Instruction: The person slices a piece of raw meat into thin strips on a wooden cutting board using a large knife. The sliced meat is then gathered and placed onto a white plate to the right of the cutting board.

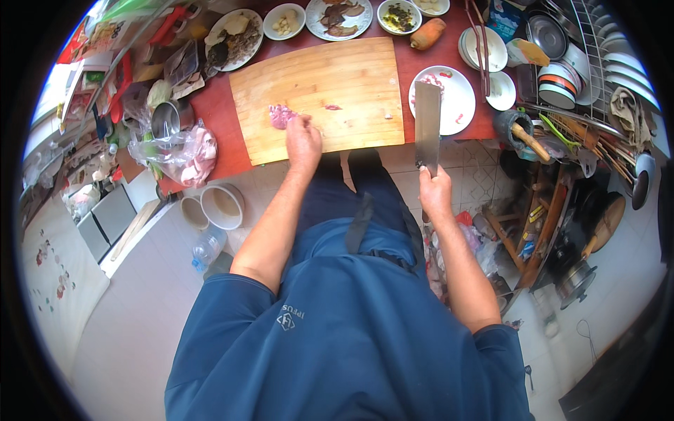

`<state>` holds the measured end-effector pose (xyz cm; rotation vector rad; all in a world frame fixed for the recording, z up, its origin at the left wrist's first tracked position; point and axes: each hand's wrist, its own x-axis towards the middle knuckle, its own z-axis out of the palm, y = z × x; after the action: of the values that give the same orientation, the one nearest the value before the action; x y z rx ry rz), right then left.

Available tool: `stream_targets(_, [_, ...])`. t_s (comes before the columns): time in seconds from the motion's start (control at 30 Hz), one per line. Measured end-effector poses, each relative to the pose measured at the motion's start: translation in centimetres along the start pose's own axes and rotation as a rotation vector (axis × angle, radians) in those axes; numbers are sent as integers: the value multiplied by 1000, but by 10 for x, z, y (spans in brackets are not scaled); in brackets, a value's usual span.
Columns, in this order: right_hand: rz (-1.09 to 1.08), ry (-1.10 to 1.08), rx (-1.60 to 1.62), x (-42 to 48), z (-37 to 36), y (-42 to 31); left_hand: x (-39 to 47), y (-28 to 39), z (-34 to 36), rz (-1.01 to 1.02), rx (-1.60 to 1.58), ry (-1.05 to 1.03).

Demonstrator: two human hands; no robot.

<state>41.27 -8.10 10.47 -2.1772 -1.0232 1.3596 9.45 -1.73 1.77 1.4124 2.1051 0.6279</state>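
My right hand (436,192) grips the handle of a cleaver (427,123), its broad blade pointing away from me over the near left part of a white plate (461,108). Small pieces of pink and white meat lie on that plate. On the wooden cutting board (347,68), my left hand (304,142) is at the near right side of a small pile of cut raw meat (280,116); its fingertips are bent down, and whether they pinch any meat cannot be told. A thin scrap of meat (332,107) lies near the board's middle.
Behind the board stand a bowl of garlic (285,21), a plate of sliced food (339,31), a seasoning bowl (399,17) and a carrot (427,34). Raw meat in a plastic bag (200,158) lies left, beside a metal pot (169,118). A stone mortar (509,123) with a pestle stands right.
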Motion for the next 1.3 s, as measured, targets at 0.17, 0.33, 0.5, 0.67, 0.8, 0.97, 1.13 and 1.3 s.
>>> stream_targets(0.17, [-115, -43, -148, -9, 13, -5, 4, -9, -2, 238, 179, -42])
stream_targets(0.33, [-32, -102, -219, -21, 8, 18, 30, 39, 31, 201, 218, -62])
stream_targets(0.5, [29, -115, -220, -19, 12, 41, 38, 44, 48, 81, 252, -297])
stream_targets(0.67, [171, -179, -66, -17, 45, 66, -2, 72, 78, 59, 23, -299])
stream_targets(0.8, [138, -266, -23, -17, 57, 45, -7, 78, 99, -34, -95, -248])
stream_targets(0.97, [173, -175, 84, -23, 33, 37, 5, 119, 102, 10, -249, -265])
stream_targets(1.13, [109, 47, 79, -19, -18, 30, 12, 195, 130, 190, -357, -288])
stream_targets(1.3, [155, 130, 130, -18, -37, 32, 23, 185, 141, 222, -152, -323])
